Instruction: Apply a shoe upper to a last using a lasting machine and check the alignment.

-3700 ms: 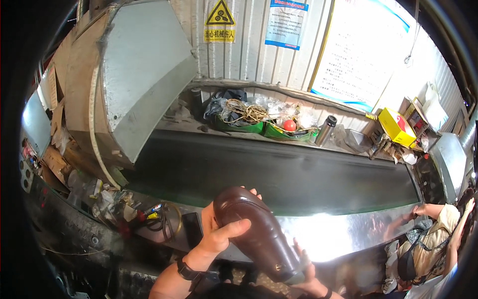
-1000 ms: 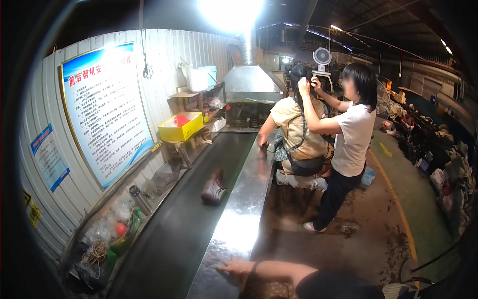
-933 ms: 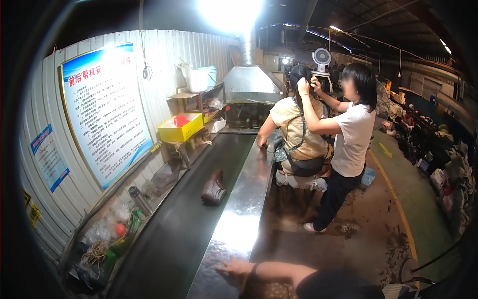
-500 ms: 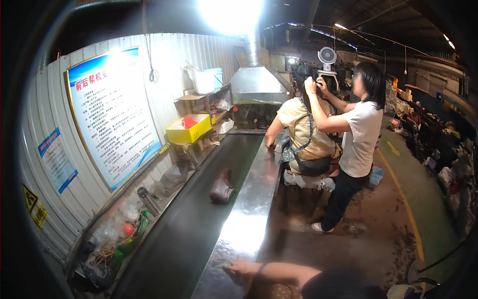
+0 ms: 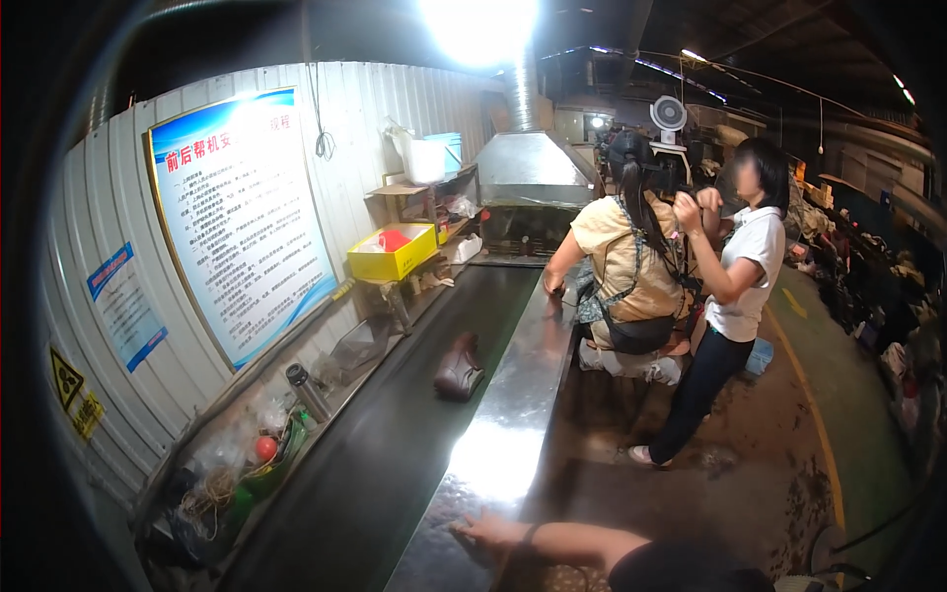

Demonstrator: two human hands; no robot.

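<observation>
My right hand rests on the shiny metal ledge, fingers spread and nothing in them. A dark band circles the wrist. My left hand is out of the picture. Ahead and to the left of that hand, a dark brown shoe sits on the dark conveyor belt, near the ledge's edge and apart from my hand.
A hooded metal machine stands at the belt's far end. One person sits beside the ledge; another stands behind them. A yellow box and a steel flask are along the left wall.
The scene has shifted slightly right in view. The standing person's hands have drawn back and down from the seated person's head. My right hand stays on the ledge.
</observation>
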